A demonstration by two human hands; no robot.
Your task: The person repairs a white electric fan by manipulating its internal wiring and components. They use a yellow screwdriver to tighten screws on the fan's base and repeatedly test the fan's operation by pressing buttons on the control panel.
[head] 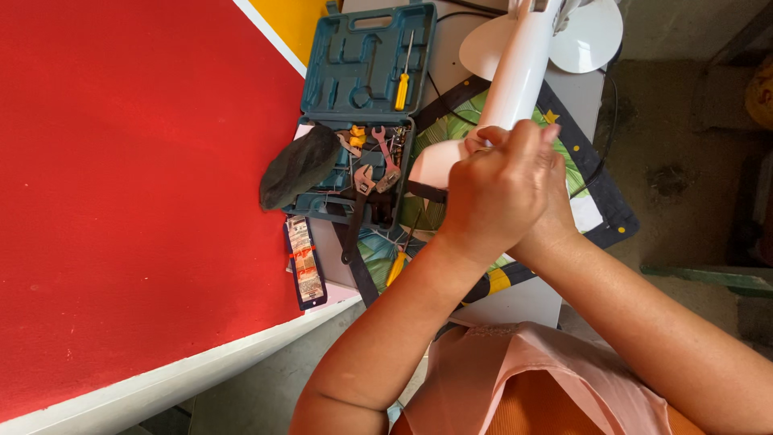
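A white fan stand with a tubular pole [515, 72] and round base [588, 36] lies across a patterned cloth [600, 213] on a small white table [523, 302]. My left hand [495, 189] is closed over the pole's lower end, where it meets a white flared part [435, 161]. My right hand [555, 205] sits under and behind the left, mostly hidden, its fingers wrapped around the same end.
An open teal tool case [366, 56] lies left of the fan, holding a yellow screwdriver [402, 84], wrenches [364, 181] and a dark cloth [299, 167]. A flat printed packet [304, 259] lies below it. A red wall [137, 177] fills the left.
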